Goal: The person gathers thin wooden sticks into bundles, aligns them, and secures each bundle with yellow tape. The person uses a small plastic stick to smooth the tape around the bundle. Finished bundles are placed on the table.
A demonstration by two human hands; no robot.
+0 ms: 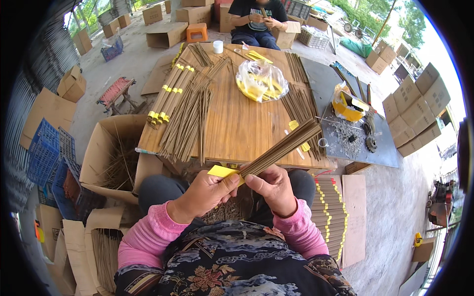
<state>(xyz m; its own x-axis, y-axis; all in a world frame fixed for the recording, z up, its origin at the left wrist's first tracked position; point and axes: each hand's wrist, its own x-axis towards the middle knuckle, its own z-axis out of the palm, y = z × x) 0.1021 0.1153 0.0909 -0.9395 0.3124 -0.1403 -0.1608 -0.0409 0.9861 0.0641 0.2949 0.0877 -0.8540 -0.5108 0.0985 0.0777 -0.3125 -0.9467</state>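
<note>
A bundle of thin brown incense sticks (282,148) slants up and to the right from my hands, above the table's near edge. My right hand (274,188) is closed around its lower end, thumb on top. At that same end a yellow paper strip (221,171) passes partly round the sticks. Its free tail points left, pinched between the thumb and fingers of my left hand (203,193). Loose incense sticks (185,123) lie fanned on the left of the wooden table (232,128). Beside them are finished bundles (170,93) with yellow bands.
A clear plastic bag (261,81) with yellow strips sits mid-table. To the right, a dark board (385,148) carries a yellow container (348,104) and small scraps. Cardboard boxes (106,148) flank me on the left; banded bundles (330,212) lie at right. A person (257,22) sits opposite.
</note>
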